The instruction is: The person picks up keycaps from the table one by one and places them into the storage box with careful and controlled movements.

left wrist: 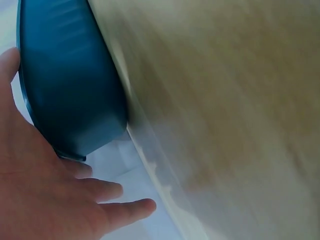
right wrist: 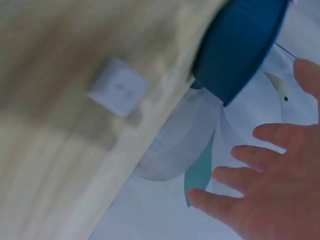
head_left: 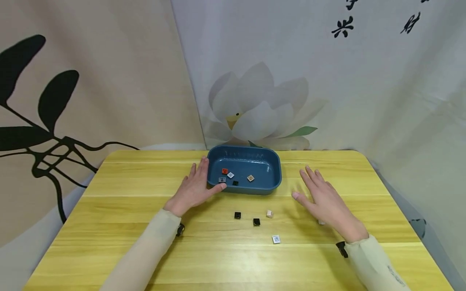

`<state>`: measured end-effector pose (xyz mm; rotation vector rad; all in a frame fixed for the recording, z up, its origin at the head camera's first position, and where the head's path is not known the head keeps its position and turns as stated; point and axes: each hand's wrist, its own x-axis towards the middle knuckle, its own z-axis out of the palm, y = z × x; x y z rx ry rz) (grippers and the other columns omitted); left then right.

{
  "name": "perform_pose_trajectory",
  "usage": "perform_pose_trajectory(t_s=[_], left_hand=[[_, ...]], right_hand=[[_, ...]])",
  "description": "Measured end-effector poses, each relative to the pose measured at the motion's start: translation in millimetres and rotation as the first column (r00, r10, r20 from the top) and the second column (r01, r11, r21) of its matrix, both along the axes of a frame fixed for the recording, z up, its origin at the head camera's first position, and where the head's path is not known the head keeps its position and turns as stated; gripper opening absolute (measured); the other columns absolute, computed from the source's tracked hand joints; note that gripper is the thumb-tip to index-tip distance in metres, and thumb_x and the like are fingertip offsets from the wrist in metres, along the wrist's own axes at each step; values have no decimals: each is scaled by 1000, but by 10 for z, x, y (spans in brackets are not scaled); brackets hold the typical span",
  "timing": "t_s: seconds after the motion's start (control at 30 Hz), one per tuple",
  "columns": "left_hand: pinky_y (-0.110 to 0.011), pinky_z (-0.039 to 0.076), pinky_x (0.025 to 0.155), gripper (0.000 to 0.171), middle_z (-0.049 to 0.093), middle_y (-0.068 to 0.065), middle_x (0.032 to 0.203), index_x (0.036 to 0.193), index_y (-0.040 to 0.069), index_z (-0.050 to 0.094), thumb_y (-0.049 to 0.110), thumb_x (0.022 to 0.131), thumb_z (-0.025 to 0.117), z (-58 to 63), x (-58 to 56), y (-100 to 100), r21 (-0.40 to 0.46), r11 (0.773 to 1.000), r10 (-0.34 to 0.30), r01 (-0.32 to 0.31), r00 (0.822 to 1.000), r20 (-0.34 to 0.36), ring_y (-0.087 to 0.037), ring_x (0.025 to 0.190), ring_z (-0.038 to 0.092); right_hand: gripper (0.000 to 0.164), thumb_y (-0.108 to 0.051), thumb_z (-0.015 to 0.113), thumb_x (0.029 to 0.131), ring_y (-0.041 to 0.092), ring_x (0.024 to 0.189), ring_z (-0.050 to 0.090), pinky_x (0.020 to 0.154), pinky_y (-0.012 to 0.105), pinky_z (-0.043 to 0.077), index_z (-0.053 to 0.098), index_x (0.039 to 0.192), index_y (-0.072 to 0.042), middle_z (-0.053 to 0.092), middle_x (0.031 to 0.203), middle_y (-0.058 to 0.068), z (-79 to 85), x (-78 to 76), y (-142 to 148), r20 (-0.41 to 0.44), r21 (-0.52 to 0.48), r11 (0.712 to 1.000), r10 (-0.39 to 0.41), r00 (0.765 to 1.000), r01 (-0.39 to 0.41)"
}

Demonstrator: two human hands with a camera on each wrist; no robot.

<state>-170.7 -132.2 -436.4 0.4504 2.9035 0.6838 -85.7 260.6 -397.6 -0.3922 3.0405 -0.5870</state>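
Note:
A blue rectangular plastic basin (head_left: 244, 190) stands near the table's back edge. Inside it lie several small square pieces like keycaps, among them a red piece (head_left: 225, 171), a white piece (head_left: 231, 175) and a beige piece (head_left: 250, 178). My left hand (head_left: 196, 186) is at the basin's left end, fingers spread along its side and thumb at the front rim. To the right of the basin my right hand (head_left: 325, 204) hovers over the table with straight, spread fingers and nothing in them. A white piece (right wrist: 119, 89) lies below it, mostly hidden from the head view.
In front of the basin lie two black pieces, one black piece (head_left: 238, 215) further left, plus a pinkish-white piece (head_left: 269, 214) and a white square piece (head_left: 276, 239). The wooden table (head_left: 145, 182) ends at a printed curtain (head_left: 153, 81) behind.

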Motion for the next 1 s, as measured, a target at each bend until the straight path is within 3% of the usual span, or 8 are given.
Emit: perform_pose_trajectory(t_s=[0.17,0.33,0.5,0.63,0.83,1.0], left_hand=[[-72,25,116,117,1,-16,173,166,3,4,78,92,53,-23,15,5,5,1000,8,-8,1000,-13,-48,155,10],[-71,25,116,119,-1,-15,173,166,2,7,81,90,52,-32,17,11,11,1000,16,-16,1000,-25,-47,155,11],[-69,27,116,119,0,-16,173,166,2,6,83,90,50,-36,-7,19,14,1000,16,-15,999,-45,-47,155,14],[-69,28,116,117,0,-16,173,166,2,4,80,91,50,-38,-24,42,6,1000,7,-7,999,-46,-48,155,15],[-67,28,117,117,0,-19,173,165,0,3,78,93,51,-34,-12,43,16,1000,0,0,1000,-27,-48,155,14],[-61,26,121,119,0,-20,173,164,-1,1,77,92,53,-18,-7,37,26,1000,-2,2,1000,-7,-45,156,13]], right_hand=[[86,-58,54,103,48,154,16,116,71,24,25,164,-5,17,170,20,-108,92,58,-4,73,995,69,998,-69],[79,-45,66,101,49,148,32,111,70,33,35,161,-3,31,165,24,-171,204,122,-42,125,987,103,994,-97],[69,-38,73,97,45,129,57,100,61,50,51,151,-1,53,150,24,-203,306,204,-46,168,980,121,992,-111],[60,-34,77,94,39,114,67,88,55,57,61,143,-2,65,134,19,-231,365,282,-44,185,978,106,993,-96],[39,-28,83,90,21,90,68,72,42,59,73,121,-6,69,110,6,-299,395,337,-49,189,978,99,994,-88],[20,-16,85,87,11,81,63,67,34,56,74,103,-14,65,101,-3,-344,413,326,-70,159,983,104,992,-92]])
